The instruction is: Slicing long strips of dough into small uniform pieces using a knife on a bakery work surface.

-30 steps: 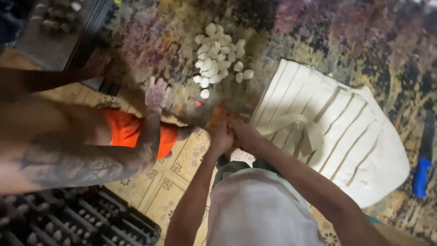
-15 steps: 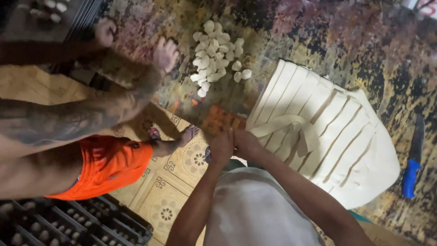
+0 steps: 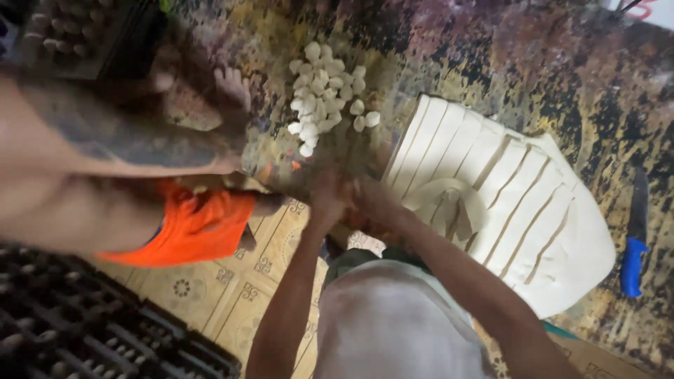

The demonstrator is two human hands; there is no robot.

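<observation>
nearest the camera, the person's pale apron front point(image 3: 393, 323) filled the bottom middle of the view, both forearms reaching forward from it. below left lay a dark slatted tray point(image 3: 84, 330) on patterned floor tiles point(image 3: 210, 295).

left hand point(image 3: 328, 200) and right hand point(image 3: 375, 203) met close together at the near edge of the dark mottled tabletop point(image 3: 547, 63). both were blurred; fingers looked curled inward, as if pressed on something small between them, but whether they gripped anything could not be told, and nothing held could be made out.

just right of the hands lay a broad sheet of white dough point(image 3: 512, 203), scored into long parallel strips, a loose strip curled on its near left part. a blue-handled knife point(image 3: 633, 238) lay on the tabletop at the far right, apart from the dough.

to the left, a co-worker in orange shorts point(image 3: 189, 224) stood at the tabletop edge, a bare arm point(image 3: 119, 140) stretched across, the co-worker's hand point(image 3: 210, 98) resting near the pile.

beyond the hands, a pile of small white dough pieces point(image 3: 323, 98) sat on the tabletop, well clear of the dough sheet. farthest left, another dark tray point(image 3: 77, 35) held rows of small lumps, too blurred to tell more.
</observation>
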